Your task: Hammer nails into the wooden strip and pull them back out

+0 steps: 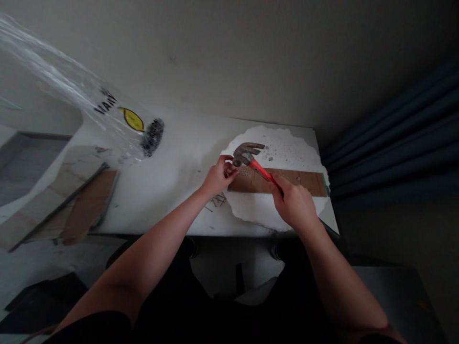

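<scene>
My right hand (296,201) is wrapped round the red handle of a claw hammer (264,171). The hammer's metal head hangs close to the fingertips of my left hand (217,176), its claw pointing right. My left fingers are pinched together by the left end of a brown wooden board (279,181); whatever sits between them is too small to make out. A patch of small dark dots, nail heads or holes, marks the board near those fingers. Beneath the board lies a ragged-edged white slab (251,210). Several loose nails (217,200) are scattered below my left wrist.
A clear plastic bag (118,119) with black lettering and a yellow mark rises at the left of the white table (168,143). Wooden pieces (88,205) lean at the table's left end. Dark curtains (394,138) hang on the right, and a wall stands behind.
</scene>
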`<state>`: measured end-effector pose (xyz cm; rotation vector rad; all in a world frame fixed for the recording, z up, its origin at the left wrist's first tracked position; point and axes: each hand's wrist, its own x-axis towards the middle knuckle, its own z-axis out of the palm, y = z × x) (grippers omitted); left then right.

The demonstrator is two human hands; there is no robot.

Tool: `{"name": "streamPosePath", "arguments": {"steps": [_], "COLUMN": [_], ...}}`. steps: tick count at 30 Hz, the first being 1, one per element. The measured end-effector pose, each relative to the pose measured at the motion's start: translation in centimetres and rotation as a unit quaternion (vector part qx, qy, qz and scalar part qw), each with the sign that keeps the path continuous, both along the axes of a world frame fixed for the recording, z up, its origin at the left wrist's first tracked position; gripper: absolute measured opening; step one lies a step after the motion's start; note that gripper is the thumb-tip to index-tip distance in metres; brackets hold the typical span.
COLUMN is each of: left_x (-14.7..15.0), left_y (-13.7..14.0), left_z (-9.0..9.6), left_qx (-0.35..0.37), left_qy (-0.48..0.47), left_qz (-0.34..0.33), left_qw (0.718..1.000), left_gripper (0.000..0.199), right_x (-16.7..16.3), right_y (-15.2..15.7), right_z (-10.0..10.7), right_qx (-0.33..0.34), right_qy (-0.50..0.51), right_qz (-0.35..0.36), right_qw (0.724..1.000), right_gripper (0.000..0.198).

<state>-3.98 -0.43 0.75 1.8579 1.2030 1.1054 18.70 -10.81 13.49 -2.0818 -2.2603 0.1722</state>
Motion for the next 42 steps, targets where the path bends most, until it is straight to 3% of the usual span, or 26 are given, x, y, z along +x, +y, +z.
{"name": "streamPosePath", "arguments": {"steps": [42], "left_x": [0.06], "left_y": [-0.29], "left_z": [0.05], "left_qx": [-0.017], "left_qy": [0.013], "left_qz": [-0.007], "left_qw": [1.000], "left_gripper": [0.042], "right_x": [0.20], "right_y": [0.19], "right_z": [-0.52], "right_qx": [0.006], "right_qy": [-0.003], "right_qz": [0.006], "right_qw": [1.000], "right_gripper": [0.047]}}
